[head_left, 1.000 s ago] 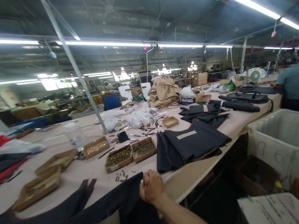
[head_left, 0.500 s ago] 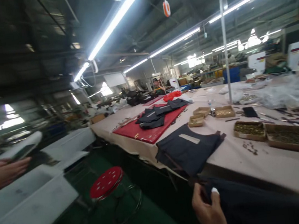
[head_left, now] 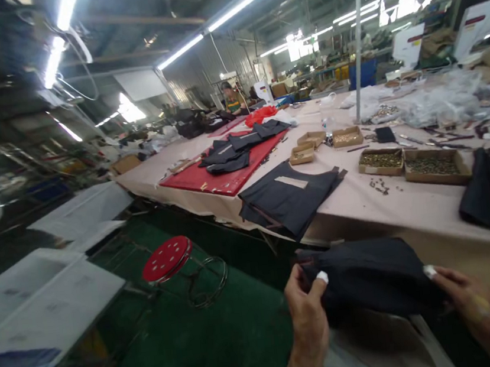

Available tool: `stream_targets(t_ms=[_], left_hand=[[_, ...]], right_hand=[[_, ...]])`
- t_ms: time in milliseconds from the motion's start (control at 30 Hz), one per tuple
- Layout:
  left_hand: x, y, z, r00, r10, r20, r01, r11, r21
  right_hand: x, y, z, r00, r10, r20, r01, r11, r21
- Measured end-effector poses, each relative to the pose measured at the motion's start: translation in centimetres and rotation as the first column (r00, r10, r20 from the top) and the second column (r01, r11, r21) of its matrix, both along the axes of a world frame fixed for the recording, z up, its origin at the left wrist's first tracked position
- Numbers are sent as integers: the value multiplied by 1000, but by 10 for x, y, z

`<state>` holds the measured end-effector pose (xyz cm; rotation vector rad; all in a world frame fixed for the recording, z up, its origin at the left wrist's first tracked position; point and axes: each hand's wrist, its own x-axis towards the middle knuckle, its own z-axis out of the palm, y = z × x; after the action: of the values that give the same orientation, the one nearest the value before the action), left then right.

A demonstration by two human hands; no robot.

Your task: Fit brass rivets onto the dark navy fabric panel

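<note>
Both hands clamp a dark cloth piece [head_left: 368, 278] below the tabletop [head_left: 409, 211] edge, left hand [head_left: 308, 318] pinching its left end, right hand [head_left: 464, 296] probably gripping the right end, long axis running left-right between them.

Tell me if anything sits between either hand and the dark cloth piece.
Nothing visible does. The left hand and right hand each already grip the dark cloth piece at opposite edges, in front of the table.
</note>
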<state>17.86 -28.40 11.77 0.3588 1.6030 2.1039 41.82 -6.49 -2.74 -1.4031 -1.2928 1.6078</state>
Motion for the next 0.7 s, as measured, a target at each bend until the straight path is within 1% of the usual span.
stream_targets(t_ms=[33,67,100,167,233,267,333,400,467,500,533,567,600,633,667,700], left_hand=[[2,-2,3,996,-23,90,18,998,61],[3,-5,7,983,-41,177,21,994,111],[3,-8,10,966,-60,251,22,988,153],[1,-13,19,929,-100,356,23,977,214],[-6,-13,32,884,-107,455,-8,969,245],[-11,-11,41,860,-85,504,-47,969,243],[-23,-3,65,828,-39,560,-115,965,237],[-33,9,94,851,-55,523,-101,959,265],[-40,19,125,906,-114,407,-31,943,332],[-43,22,138,930,-127,345,-8,931,364],[-44,23,147,949,-115,295,-8,923,384],[-44,22,152,962,-94,258,-15,921,390],[-44,19,151,969,-71,237,-23,928,371],[-42,15,143,971,-46,234,-33,945,326],[-40,9,129,970,-28,240,-38,963,267],[-37,2,109,967,-14,253,-35,982,186]], right_hand=[[-1,-3,-1,997,-36,-72,33,999,-34],[-2,-3,1,988,-79,-134,77,997,-23],[-4,-3,6,977,-112,-183,117,993,13],[-7,2,29,966,-145,-213,172,978,118],[-12,10,62,967,-150,-209,198,951,236],[-15,14,83,965,-143,-221,207,932,297],[-26,23,127,956,-114,-269,223,880,419],[-37,30,173,940,-88,-330,258,815,519],[-42,29,215,919,-98,-382,328,729,601],[-42,26,233,912,-114,-394,360,683,635],[-39,20,248,908,-143,-393,389,637,666],[-34,12,257,904,-184,-386,415,595,688],[-27,2,261,903,-223,-368,427,575,698],[-18,-7,259,908,-254,-334,419,582,697],[-9,-16,251,914,-279,-295,405,602,688],[1,-24,237,929,-281,-239,368,649,666]])
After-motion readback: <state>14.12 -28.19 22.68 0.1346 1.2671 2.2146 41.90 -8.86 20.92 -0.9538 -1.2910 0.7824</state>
